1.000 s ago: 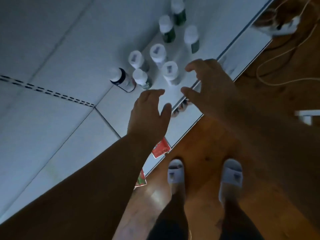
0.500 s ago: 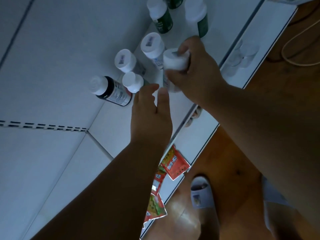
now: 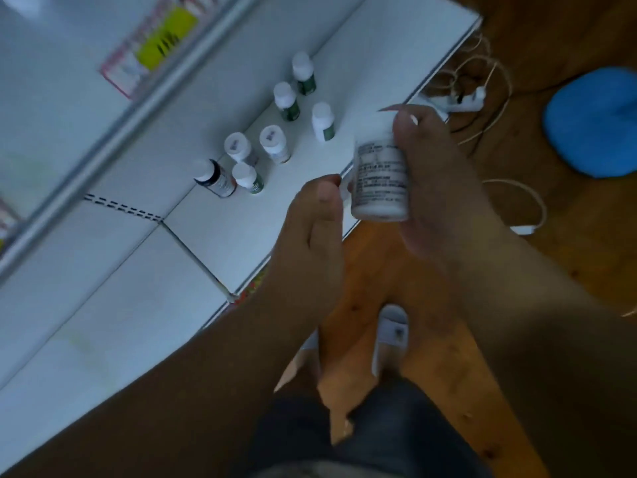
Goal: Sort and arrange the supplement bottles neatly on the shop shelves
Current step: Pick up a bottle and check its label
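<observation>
My right hand [image 3: 431, 174] grips a white supplement bottle [image 3: 379, 181] off the shelf, over the shelf's front edge, its printed label facing me. My left hand [image 3: 310, 236] hovers just left of it with fingers curled, fingertips near the bottle's side; contact cannot be told. Several white-capped bottles stand on the white shelf [image 3: 213, 236]: a dark bottle [image 3: 215, 179] at the left, a small green-labelled one [image 3: 248, 177] beside it, two white ones [image 3: 238, 146] [image 3: 274, 143] behind, and three green ones [image 3: 322, 120] [image 3: 286, 100] [image 3: 303, 72] further back.
A shelf rail with a yellow and pink price label [image 3: 155, 46] runs above. On the wooden floor lie white cables and a power strip [image 3: 462, 101], and a blue cushion [image 3: 596, 122] at the right. My slippered feet [image 3: 393, 336] stand below the shelf edge.
My right hand has lifted the white bottle off the shelf and brought it toward me, tilting its label into view. My left hand drew back with it.
</observation>
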Action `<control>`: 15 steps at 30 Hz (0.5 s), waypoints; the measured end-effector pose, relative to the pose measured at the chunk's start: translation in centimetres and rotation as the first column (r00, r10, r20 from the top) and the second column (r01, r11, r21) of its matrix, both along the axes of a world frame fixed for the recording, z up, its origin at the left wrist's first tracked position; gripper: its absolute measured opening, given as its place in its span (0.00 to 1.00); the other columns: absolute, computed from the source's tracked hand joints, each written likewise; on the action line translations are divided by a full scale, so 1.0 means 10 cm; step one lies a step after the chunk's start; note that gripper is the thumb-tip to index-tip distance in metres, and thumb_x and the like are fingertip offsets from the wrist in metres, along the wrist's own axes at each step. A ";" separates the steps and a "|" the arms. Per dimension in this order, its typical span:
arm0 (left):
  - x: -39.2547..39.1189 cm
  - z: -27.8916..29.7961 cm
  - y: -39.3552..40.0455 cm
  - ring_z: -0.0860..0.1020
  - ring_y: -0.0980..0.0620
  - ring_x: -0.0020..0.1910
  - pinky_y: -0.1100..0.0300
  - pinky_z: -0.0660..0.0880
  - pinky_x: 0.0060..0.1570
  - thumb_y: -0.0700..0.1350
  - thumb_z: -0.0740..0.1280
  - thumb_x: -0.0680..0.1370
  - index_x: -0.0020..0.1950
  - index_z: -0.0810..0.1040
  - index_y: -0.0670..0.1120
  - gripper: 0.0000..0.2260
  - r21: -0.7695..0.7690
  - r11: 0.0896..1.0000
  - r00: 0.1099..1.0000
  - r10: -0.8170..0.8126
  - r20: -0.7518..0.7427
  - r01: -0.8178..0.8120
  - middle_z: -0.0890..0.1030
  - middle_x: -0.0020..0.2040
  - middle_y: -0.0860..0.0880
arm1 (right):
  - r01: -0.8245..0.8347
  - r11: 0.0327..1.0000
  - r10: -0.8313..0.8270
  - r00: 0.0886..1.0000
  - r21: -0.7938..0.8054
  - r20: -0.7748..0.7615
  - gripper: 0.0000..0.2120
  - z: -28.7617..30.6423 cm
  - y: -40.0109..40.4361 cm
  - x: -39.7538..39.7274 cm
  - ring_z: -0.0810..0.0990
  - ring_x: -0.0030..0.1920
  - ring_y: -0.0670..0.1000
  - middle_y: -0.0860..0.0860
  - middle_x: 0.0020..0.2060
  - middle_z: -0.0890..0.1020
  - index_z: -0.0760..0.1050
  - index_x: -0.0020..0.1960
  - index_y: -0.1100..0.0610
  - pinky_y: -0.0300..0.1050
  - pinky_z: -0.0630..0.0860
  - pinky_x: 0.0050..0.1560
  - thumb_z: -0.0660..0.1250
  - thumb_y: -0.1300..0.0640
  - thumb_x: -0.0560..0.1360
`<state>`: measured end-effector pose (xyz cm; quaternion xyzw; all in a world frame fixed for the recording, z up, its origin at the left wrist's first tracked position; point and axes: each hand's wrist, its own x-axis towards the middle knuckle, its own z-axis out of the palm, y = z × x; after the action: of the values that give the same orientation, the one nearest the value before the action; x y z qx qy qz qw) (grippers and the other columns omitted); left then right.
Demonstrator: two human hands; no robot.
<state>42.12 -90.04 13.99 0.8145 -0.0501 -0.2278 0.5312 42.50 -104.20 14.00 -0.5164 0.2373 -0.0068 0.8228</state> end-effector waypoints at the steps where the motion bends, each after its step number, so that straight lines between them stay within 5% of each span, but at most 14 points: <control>1: -0.05 0.22 -0.04 0.73 0.61 0.61 0.59 0.69 0.66 0.67 0.42 0.75 0.62 0.71 0.60 0.26 0.008 1.000 1.000 0.003 0.009 -0.003 0.76 0.61 0.58 | 0.008 1.000 -0.009 0.999 0.021 0.032 0.09 0.25 -0.09 -0.07 0.81 0.47 0.55 0.55 0.49 0.79 0.74 0.55 0.50 0.57 0.81 0.43 0.60 0.48 0.79; 5: -0.23 1.00 -0.13 0.69 0.59 0.68 0.49 0.66 0.70 0.70 0.41 0.75 0.72 0.67 0.58 0.32 0.003 0.999 0.989 0.034 0.142 -0.034 0.72 0.69 0.59 | -0.098 0.994 0.089 0.983 0.046 0.158 0.15 1.15 -0.31 -0.26 0.82 0.46 0.52 0.52 0.48 0.80 0.73 0.57 0.50 0.56 0.82 0.40 0.53 0.64 0.79; 8: -0.26 1.44 -0.16 0.71 0.56 0.67 0.47 0.67 0.70 0.71 0.43 0.72 0.72 0.69 0.54 0.37 -0.135 0.989 0.974 0.093 0.209 -0.065 0.74 0.68 0.55 | -0.162 0.983 0.179 0.954 -0.089 0.241 0.15 1.67 -0.43 -0.31 0.80 0.50 0.54 0.54 0.50 0.79 0.73 0.58 0.51 0.57 0.81 0.49 0.64 0.60 0.72; 15: -0.24 2.01 -0.01 0.74 0.61 0.62 0.54 0.70 0.66 0.73 0.44 0.70 0.68 0.71 0.58 0.35 -0.200 0.980 0.967 0.067 0.246 -0.017 0.76 0.63 0.58 | -0.182 0.974 0.217 0.924 -0.135 0.316 0.24 2.37 -0.25 -0.27 0.80 0.39 0.47 0.52 0.43 0.78 0.69 0.59 0.56 0.45 0.79 0.37 0.73 0.58 0.66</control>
<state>39.74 -90.17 34.07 0.7814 -0.1219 -0.1051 0.6029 39.80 -106.67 37.72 -0.5714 0.0424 -0.0212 0.8193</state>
